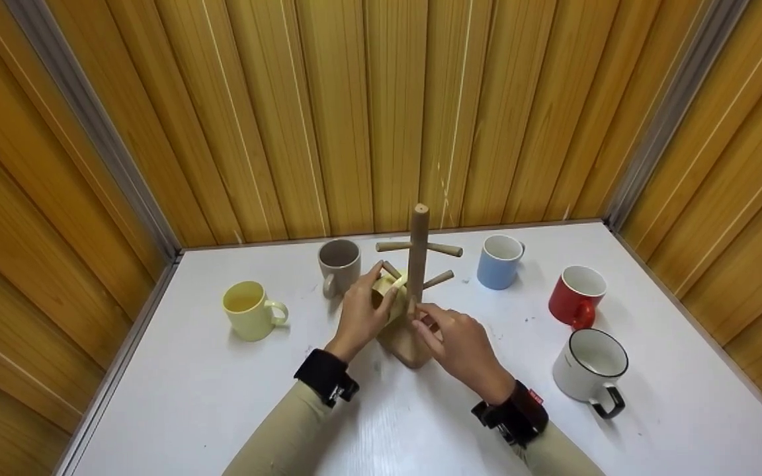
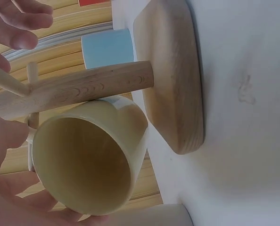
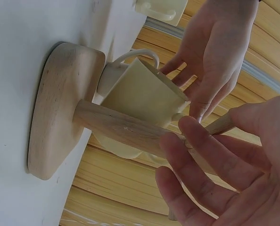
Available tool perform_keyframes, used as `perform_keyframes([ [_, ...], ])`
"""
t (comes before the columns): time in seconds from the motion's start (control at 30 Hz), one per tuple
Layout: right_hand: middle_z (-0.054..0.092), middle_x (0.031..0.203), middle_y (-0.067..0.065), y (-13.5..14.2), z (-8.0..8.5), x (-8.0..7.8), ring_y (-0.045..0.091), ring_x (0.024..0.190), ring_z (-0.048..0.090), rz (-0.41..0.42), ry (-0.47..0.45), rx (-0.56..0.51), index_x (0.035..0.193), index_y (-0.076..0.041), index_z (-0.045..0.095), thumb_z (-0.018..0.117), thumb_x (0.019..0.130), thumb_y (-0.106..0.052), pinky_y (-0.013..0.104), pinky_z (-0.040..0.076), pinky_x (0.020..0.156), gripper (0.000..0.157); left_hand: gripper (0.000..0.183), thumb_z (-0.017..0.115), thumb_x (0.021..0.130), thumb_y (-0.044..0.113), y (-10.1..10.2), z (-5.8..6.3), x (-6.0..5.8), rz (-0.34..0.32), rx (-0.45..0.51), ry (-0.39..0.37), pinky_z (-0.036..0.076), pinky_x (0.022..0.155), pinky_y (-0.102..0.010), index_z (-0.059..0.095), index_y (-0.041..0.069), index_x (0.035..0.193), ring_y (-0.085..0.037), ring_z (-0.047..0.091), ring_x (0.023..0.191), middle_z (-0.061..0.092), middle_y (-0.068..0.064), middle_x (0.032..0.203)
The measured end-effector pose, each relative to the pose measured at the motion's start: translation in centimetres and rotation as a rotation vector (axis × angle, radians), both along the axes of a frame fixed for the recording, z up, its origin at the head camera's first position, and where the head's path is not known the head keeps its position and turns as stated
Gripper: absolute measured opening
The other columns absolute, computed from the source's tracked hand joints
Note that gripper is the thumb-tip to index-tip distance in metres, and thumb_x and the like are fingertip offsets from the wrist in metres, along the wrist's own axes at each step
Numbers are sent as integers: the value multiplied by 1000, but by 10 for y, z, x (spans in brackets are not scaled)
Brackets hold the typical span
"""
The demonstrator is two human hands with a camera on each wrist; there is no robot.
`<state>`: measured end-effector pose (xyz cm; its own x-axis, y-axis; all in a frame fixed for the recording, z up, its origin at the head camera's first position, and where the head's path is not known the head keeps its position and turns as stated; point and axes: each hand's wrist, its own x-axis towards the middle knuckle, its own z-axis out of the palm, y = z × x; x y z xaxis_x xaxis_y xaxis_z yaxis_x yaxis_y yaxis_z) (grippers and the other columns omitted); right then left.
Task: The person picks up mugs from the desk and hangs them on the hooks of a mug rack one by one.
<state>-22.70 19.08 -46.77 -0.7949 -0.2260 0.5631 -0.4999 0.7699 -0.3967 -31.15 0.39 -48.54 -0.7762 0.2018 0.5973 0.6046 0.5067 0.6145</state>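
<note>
A wooden mug tree (image 1: 418,264) stands upright, its short pegs jutting from the post. Against the left side of the post is a pale yellow mug (image 3: 140,94), tilted, its handle right at a peg. My left hand (image 1: 361,314) grips this mug, with fingers round its outside and the thumb near the handle. In the left wrist view the mug's open mouth faces the camera. My right hand (image 1: 464,344) pinches a lower peg (image 3: 220,125) between thumb and index finger, the other fingers loosely bent beside the post.
To the left stand a yellow mug (image 1: 245,317) and, farther back, a grey-brown mug (image 1: 341,264). A blue mug (image 1: 497,268), a red mug (image 1: 563,301) and a white black-rimmed mug (image 1: 579,370) stand to the right. Wood-patterned walls (image 1: 328,119) enclose the white table (image 1: 182,396).
</note>
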Motion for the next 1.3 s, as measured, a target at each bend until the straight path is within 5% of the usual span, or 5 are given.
perform_keyframes([
  [0.4,77,96,1,21,-2,9,17,82,72,24,-52,79,137,-15,66,73,96,-19,31,57,65,41,59,72,96,18,-5,-2,4,-28,-3,-27,48,103,-54,50,-2,148,-41,62,119,63,-22,135],
  [0.83,72,118,9,101,10,25,31,101,63,-29,-51,292,128,-13,71,81,90,-20,46,55,83,40,60,74,95,19,-20,-5,16,-38,-40,19,42,112,-51,52,5,149,-36,57,128,60,-18,139],
  [1.3,51,142,26,188,20,58,57,122,42,-195,-310,419,133,-18,67,90,77,-40,78,40,91,64,61,77,93,17,-36,-7,28,-44,-78,73,44,111,-50,52,8,149,-35,53,131,56,-19,140],
])
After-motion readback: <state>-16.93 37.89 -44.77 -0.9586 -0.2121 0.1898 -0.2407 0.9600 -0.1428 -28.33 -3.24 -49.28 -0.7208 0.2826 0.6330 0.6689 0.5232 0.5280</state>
